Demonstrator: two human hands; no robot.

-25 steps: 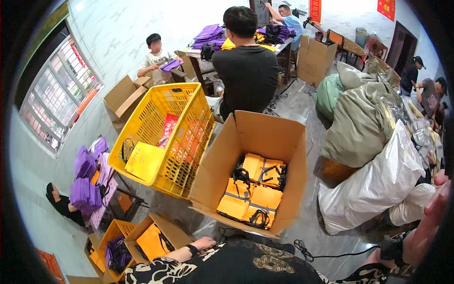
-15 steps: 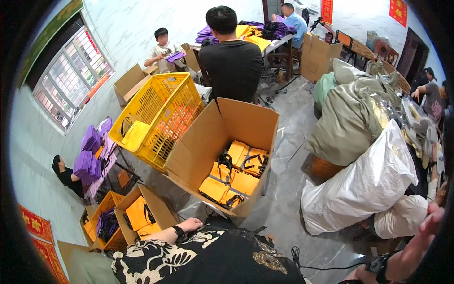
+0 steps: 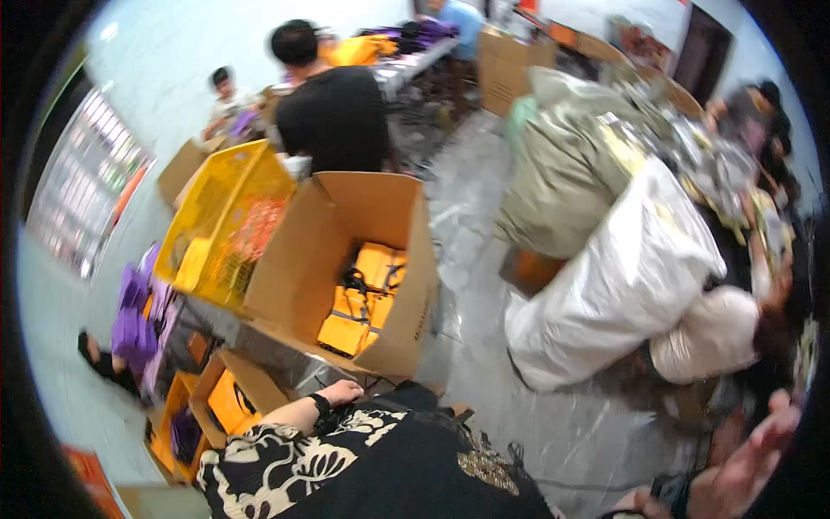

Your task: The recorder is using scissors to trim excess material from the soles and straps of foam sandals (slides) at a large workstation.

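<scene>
Left hand point(image 3: 339, 394) rests empty, fingers loosely curled, at the 6 o'clock rim of the big open cardboard box point(image 3: 346, 259); black band on the wrist. Right hand point(image 3: 750, 458) is raised at 4 o'clock of frame, fingers spread, gripping nothing as far as the motion blur lets me tell. The box sits at centre-left, tilted toward the wearer, holding flat orange packs point(image 3: 359, 298) with black straps, stacked in rows.

To work well here: steady the box rim with the left hand and lift packs flat, clear of the straps.

Corrugated board, matte. Yellow plastic crate point(image 3: 220, 221) at 10 o'clock, lattice walls. White woven sack point(image 3: 622, 277) at 3 o'clock, bulging, soft.
</scene>
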